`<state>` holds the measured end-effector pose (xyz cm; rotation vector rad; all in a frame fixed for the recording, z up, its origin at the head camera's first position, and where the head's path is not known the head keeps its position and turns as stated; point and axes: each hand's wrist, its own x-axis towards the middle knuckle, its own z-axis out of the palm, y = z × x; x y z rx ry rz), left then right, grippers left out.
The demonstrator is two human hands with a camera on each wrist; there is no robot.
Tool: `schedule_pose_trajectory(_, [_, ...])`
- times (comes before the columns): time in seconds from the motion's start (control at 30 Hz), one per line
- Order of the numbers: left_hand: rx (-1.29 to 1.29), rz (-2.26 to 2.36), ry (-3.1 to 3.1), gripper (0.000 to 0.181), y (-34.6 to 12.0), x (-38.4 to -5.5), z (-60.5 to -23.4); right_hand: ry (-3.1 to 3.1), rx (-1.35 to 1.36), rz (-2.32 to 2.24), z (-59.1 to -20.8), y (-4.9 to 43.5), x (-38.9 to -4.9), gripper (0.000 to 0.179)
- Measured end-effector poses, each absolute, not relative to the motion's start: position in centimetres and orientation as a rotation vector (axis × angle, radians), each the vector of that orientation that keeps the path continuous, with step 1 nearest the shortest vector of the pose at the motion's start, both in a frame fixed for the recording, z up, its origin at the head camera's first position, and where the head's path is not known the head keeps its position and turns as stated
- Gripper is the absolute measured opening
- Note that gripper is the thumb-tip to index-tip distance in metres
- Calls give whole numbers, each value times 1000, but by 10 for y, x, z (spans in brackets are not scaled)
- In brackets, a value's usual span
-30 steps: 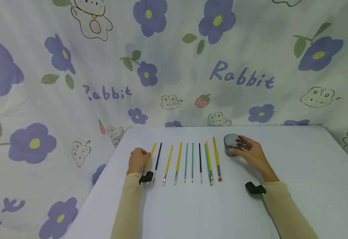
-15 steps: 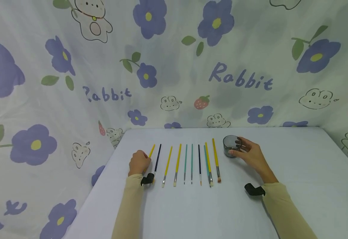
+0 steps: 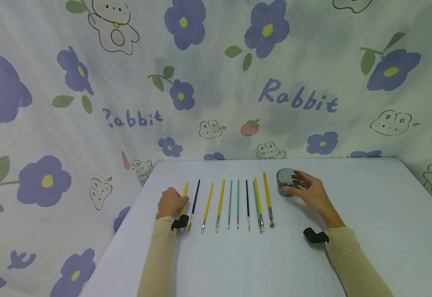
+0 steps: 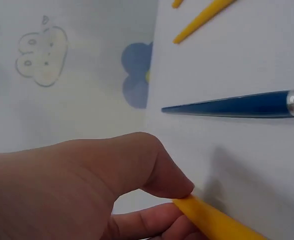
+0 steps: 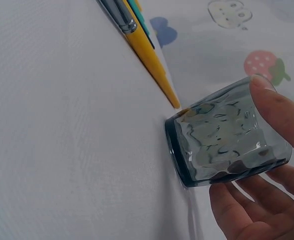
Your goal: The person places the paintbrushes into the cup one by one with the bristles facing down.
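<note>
At the left end of a row of paintbrushes, my left hand [image 3: 171,203] pinches a yellow paintbrush [image 4: 218,221] between thumb and fingers. Its lower part is hidden behind the hand and wrist in the head view. Just right of it lies a dark blue paintbrush [image 3: 196,196] with a silver ferrule. Past the row's right end, my right hand [image 3: 314,194] grips a clear grey drinking glass [image 5: 219,142], thumb on one side and fingers on the other. The glass stands upright on the white table, and nothing shows inside it.
Between the hands lie several more paintbrushes, yellow, teal and dark, bristles toward me. At the right end a teal brush and a yellow brush [image 3: 258,194] lie close together, beside a thicker yellow brush [image 3: 267,194]. A flower-and-rabbit curtain [image 3: 216,66] hangs behind the table [image 3: 238,264].
The yellow paintbrush in my left hand has shifted left and toward me, its handle end now lower and more upright in the head view. My right hand and the glass hold still.
</note>
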<state>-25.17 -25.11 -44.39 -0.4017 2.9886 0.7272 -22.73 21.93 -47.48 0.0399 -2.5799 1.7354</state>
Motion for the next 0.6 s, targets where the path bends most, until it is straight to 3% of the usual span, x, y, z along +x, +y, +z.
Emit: schedule_pose_trajectory(0.6, [-393, 1378, 2668, 34, -257, -254, -420, -2593, 44, 1723, -474, 219, -227, 97])
